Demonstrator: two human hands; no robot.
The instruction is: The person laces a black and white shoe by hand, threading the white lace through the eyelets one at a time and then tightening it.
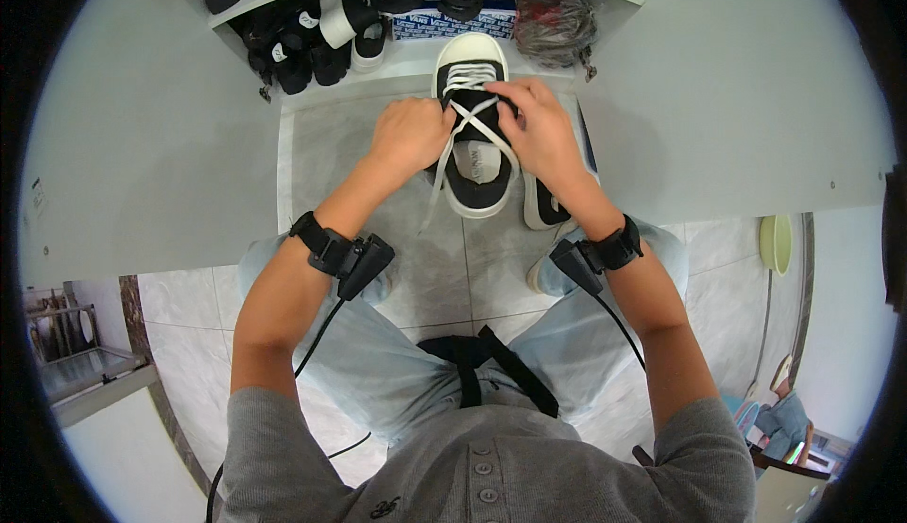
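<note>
A black sneaker with a cream toe cap and sole (477, 193) is held up in front of me, toe pointing away, its white laces (470, 117) crossed over the tongue with loose ends hanging. My left hand (412, 133) is closed on the left edge of its lacing. On the right edge, my right hand (535, 122) has thumb and index finger at the shoe's eyelets and lace; whether it pinches the lace cannot be told. A second black and cream sneaker (538, 204) stands below my right hand, partly hidden by the wrist.
Shelves (418, 73) ahead hold black shoes (290, 62), a patterned blue shoebox (453, 25) and a grey plastic bag (556, 27). Open cabinet doors flank me, left (163, 133) and right (723, 112). A green basin (776, 244) is at the far right.
</note>
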